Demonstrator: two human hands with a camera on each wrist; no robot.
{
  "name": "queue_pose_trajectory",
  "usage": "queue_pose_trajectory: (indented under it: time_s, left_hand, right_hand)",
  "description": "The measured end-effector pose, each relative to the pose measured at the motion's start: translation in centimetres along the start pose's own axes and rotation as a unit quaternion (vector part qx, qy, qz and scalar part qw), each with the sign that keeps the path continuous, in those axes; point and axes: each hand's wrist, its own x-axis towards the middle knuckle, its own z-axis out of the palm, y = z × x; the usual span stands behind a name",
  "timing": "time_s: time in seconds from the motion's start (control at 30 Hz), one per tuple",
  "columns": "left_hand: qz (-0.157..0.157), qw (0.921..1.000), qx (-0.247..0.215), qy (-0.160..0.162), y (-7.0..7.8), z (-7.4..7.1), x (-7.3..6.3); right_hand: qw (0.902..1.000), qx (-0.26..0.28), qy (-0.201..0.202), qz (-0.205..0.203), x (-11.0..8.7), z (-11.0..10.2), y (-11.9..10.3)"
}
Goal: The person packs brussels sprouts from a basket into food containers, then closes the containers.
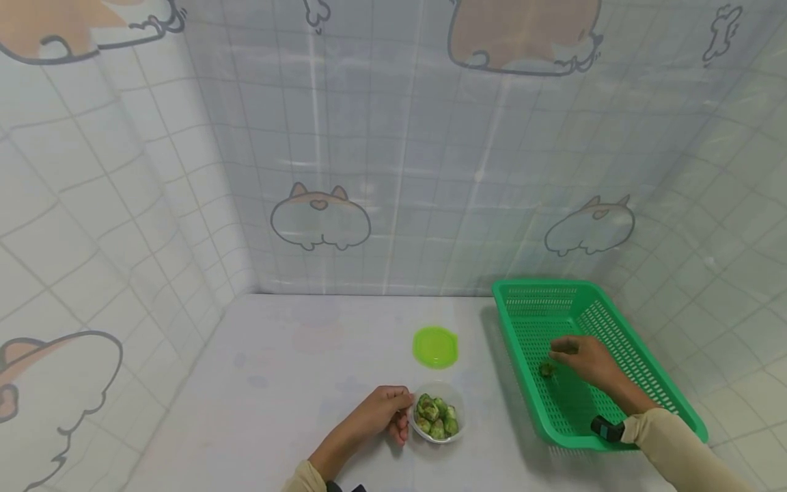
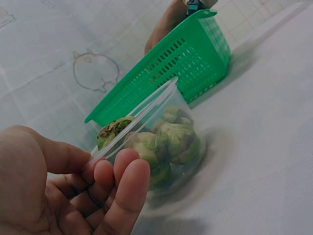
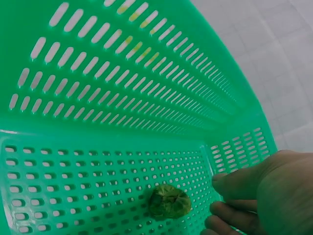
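Observation:
In the head view my left hand (image 1: 384, 412) pinches the rim of a clear plastic tub (image 1: 461, 410) between thumb and fingers. Several green Brussels sprouts (image 1: 437, 416) fill the tub, some with browned leaves; the left wrist view shows them through its wall (image 2: 188, 117). My right hand (image 1: 587, 360) hangs inside the green basket (image 1: 529, 403), fingers loosely bent and holding nothing. Below its fingertips a single Brussels sprout (image 3: 169, 201) lies on the basket's perforated floor, apart from the hand.
Behind the tub, a bright green round lid (image 1: 435, 347) lies flat on the white tabletop (image 1: 277, 383). The basket's slotted walls rise around the right hand. A sheet with cartoon dogs (image 1: 320, 217) hangs at the back and sides.

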Motion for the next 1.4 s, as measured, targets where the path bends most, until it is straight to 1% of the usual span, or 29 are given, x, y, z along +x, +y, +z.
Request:
queue_pose_trajectory:
  time_s: [0.2, 0.33, 0.6, 0.77, 1.0, 1.07, 1.3, 1.4]
  left_hand:
    - [0.003, 1.0000, 0.001, 0.000, -0.01, 0.02, 0.00]
    - [0.004, 1.0000, 0.001, -0.001, 0.02, 0.05, -0.03]
    - [0.005, 1.0000, 0.000, 0.000, 0.11, 0.08, -0.11]
    - [0.002, 1.0000, -0.004, -0.001, 0.07, 0.09, -0.13]
    - [-0.001, 1.0000, -0.003, -0.007, 0.05, 0.05, -0.20]
    - [0.000, 1.0000, -0.001, -0.007, 0.04, 0.04, -0.20]
    - [0.000, 1.0000, 0.000, 0.002, 0.01, 0.07, -0.21]
    - [0.003, 1.0000, 0.000, 0.002, 0.00, 0.03, -0.21]
  right_hand:
    - [0.9991, -0.002, -0.037, 0.022, 0.19, -0.09, 0.18]
    - [0.9979, -0.001, -0.059, 0.027, 0.29, 0.00, 0.35]
    - [0.9958, 0.007, -0.091, 0.009, 0.29, 0.12, 0.52]
    - [0.9957, -0.005, -0.093, -0.001, 0.42, 0.37, 0.72]
    - [0.9953, 0.015, -0.094, 0.018, 0.41, 0.52, 0.38]
    - [0.9956, 0.017, -0.091, 0.015, 0.40, 0.58, 0.27]
    - [0.9961, 0.015, -0.085, -0.017, 0.42, 0.76, 0.38]
    - [0.9963, 0.012, -0.083, -0.015, 0.48, 0.82, 0.35]
